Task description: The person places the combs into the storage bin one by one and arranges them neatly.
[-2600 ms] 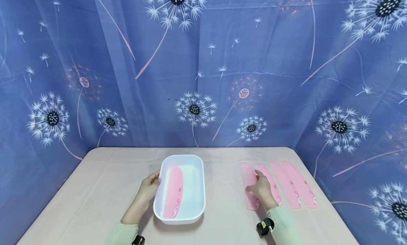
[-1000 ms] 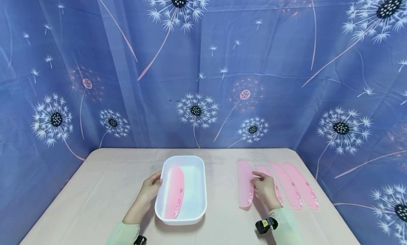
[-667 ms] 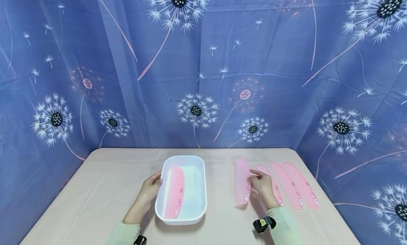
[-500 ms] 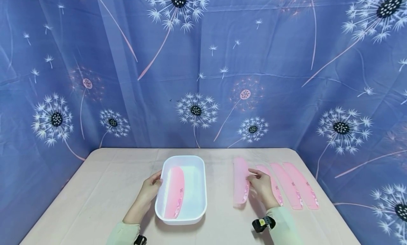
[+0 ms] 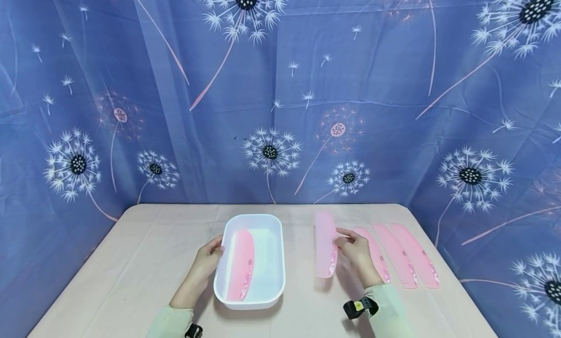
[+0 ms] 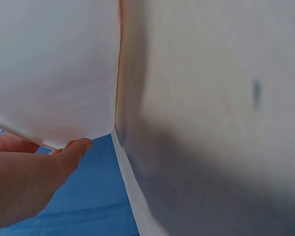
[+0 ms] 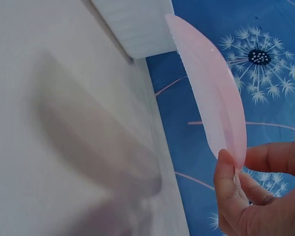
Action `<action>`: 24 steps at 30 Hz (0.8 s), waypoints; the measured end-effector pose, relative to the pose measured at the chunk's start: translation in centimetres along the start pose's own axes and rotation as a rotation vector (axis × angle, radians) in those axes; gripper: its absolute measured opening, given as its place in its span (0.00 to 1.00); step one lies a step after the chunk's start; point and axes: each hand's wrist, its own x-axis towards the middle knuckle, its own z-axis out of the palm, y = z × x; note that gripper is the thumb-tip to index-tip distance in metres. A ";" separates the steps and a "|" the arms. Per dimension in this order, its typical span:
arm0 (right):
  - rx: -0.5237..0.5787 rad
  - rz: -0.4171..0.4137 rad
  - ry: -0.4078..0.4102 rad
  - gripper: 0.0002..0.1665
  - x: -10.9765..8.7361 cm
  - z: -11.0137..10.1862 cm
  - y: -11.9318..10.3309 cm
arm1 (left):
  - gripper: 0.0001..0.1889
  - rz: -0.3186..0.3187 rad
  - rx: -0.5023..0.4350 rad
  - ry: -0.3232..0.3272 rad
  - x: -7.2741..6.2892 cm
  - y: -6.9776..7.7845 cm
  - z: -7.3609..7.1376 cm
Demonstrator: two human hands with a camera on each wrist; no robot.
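My right hand (image 5: 356,252) pinches a pink comb (image 5: 326,245) by its curved back, raised off the table, with its shadow below. In the right wrist view the same comb (image 7: 214,88) tilts up from between thumb and fingers. A white plastic tub (image 5: 267,265) stands left of centre; my left hand (image 5: 207,256) grips its left rim. Inside it one pink comb (image 5: 240,265) lies against the left side. The left wrist view shows the tub's outer wall (image 6: 54,64) and the left hand (image 6: 34,177) at its edge.
Three more pink combs, the nearest comb (image 5: 374,250) partly behind my right hand, lie in a row on the right of the pale table (image 5: 175,226). A blue dandelion-print curtain (image 5: 210,148) hangs around the table.
My right hand has picked up the leftmost comb of the row and moved it left and up. The left hand stays on the tub's rim.
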 end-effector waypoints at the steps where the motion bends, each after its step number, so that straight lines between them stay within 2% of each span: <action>1: 0.016 0.002 -0.003 0.23 -0.1 0.1 -0.1 | 0.25 0.002 0.000 -0.001 0.0 0.0 0.0; 24: 0.233 -0.020 -0.098 0.24 -1.3 3.0 -2.0 | 0.25 0.012 0.012 0.001 -0.1 0.0 0.0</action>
